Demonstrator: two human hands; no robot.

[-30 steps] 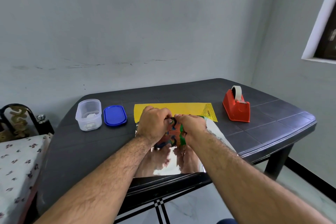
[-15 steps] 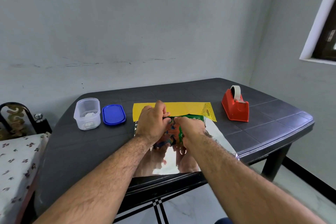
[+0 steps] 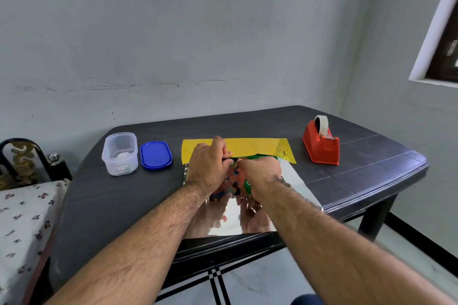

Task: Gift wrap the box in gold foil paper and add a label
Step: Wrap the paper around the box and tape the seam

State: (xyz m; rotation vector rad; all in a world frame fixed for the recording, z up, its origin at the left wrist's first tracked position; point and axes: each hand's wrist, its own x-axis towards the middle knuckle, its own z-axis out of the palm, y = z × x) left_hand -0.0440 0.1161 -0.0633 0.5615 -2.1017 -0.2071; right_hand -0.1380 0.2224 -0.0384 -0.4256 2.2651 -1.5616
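Two hands, left (image 3: 207, 168) and right (image 3: 262, 172), stay curled on the box (image 3: 234, 181) mid-foil (image 3: 238, 220), but the left thumb has lifted toward the far gold flap (image 3: 247, 147), so folding looks about to begin.

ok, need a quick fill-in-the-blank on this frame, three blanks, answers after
1. The tape dispenser is ____ in colour.
2. The blue lid lies off the clear container, on its ____ side as seen by the camera.
3. Both hands, left hand and right hand, hold the colourful box over a ____ sheet.

Answers: red; right; reflective foil
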